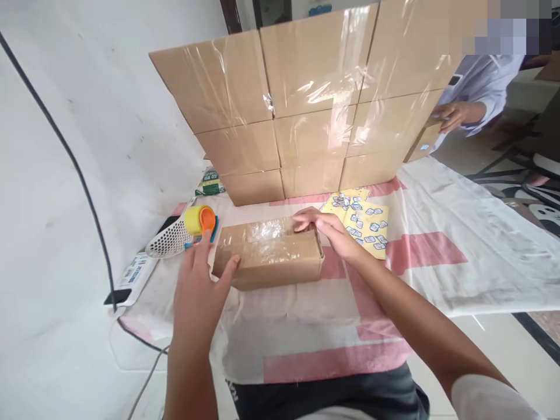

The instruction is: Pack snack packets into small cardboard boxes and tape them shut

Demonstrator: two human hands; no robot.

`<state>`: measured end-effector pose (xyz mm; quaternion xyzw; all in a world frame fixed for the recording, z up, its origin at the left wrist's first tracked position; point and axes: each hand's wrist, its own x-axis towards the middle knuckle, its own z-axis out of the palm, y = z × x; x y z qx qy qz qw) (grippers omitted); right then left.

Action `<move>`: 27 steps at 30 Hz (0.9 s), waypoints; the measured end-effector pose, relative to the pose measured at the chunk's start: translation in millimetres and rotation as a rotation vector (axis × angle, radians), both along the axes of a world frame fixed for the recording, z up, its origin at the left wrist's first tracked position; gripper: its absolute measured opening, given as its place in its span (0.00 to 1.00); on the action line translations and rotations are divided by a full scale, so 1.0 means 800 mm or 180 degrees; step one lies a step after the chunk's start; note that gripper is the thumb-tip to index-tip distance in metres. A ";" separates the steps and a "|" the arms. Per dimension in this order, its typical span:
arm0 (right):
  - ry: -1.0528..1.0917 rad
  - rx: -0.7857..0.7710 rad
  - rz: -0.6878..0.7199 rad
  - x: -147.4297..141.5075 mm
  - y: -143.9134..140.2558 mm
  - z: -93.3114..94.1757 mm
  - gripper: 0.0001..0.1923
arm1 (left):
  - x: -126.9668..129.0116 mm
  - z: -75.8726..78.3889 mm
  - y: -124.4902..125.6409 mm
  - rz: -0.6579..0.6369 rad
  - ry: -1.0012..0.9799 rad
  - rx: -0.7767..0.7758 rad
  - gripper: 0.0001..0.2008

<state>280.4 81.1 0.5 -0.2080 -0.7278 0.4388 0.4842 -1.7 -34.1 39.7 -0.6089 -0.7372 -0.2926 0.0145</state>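
A small cardboard box (275, 254) with clear tape across its top lies lengthwise in front of me on the cloth-covered table. My left hand (203, 271) is at its left end, fingers and thumb apart, the thumb touching the box's front edge. At the far right corner, my right hand (321, 226) has its fingers bent over the box's top. Just right of that hand lie yellow sheets (365, 224) with small labels on them. Past my left fingertips are a yellow cylinder (192, 220), an orange round item (207, 219) and a white perforated skimmer (168, 238).
A tall wall of taped cardboard boxes (312, 105) stands along the table's back. At left are a white package (135, 279), a green packet (210, 182) and a black cable (72, 151) along the wall. Another person's hand (457, 115) touches a carton (424, 143) at right.
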 end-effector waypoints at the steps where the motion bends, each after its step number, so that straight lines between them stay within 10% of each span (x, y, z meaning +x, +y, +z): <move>1: -0.0012 0.0016 -0.0054 0.001 -0.001 -0.002 0.21 | 0.009 0.000 0.003 -0.0096 0.0292 0.0223 0.31; 7: -0.0121 0.0097 -0.0302 0.002 -0.008 -0.017 0.28 | 0.062 -0.029 0.010 -0.1717 0.0987 0.0533 0.29; 27: -0.0011 -0.0877 -0.0606 -0.001 -0.006 -0.015 0.32 | 0.087 -0.039 0.022 -0.1463 0.0691 0.0343 0.20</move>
